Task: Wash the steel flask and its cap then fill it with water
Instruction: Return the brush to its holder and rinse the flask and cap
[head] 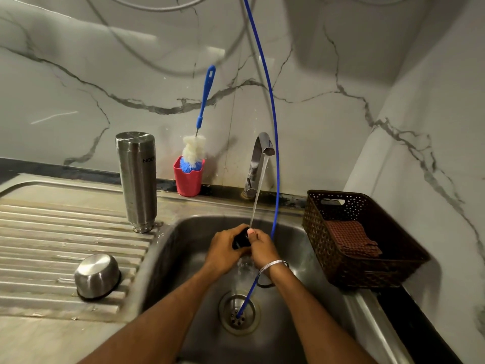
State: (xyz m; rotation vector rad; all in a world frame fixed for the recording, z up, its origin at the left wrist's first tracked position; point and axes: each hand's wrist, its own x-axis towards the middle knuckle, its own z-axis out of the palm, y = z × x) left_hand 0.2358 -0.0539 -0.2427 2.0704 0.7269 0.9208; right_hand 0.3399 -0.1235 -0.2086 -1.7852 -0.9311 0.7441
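The steel flask [137,179] stands upside down on the draining board, mouth down, left of the sink basin [189,232]. Its black cap [241,240] is held over the basin between my left hand [225,252] and my right hand [263,249], both closed around it. Water runs from the tap [258,158] in a stream that lands on the cap and my fingers. Most of the cap is hidden by my hands.
A red cup [188,179] holding a blue-handled bottle brush [195,151] stands behind the flask. An upturned steel bowl [97,275] lies on the draining board. A brown basket [367,269] with a cloth sits at right. A blue tube [274,153] hangs into the drain [239,313].
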